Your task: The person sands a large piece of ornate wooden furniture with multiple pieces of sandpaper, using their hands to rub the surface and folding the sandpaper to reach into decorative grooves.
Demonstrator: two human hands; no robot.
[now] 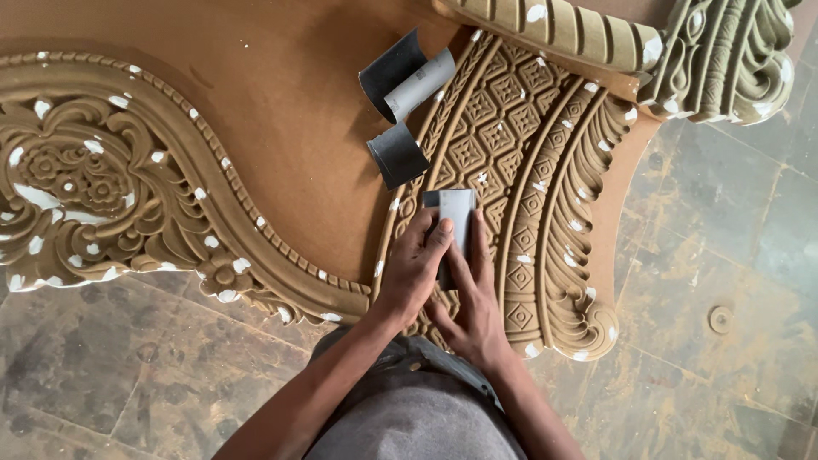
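A large brown carved wooden panel, dotted with white filler spots, lies flat on the floor. Both hands press a folded grey piece of sandpaper onto the panel's diamond-patterned carved strip. My left hand grips the sandpaper's left side, thumb and fingers laid over it. My right hand lies on its right side with the fingers stretched along it. The lower part of the sandpaper is hidden under the hands.
Two loose curled sandpaper pieces rest on the smooth part of the panel. A floral carving fills the left end. A carved post lies at the top right. Dusty stone floor with a round drain cover surrounds the panel.
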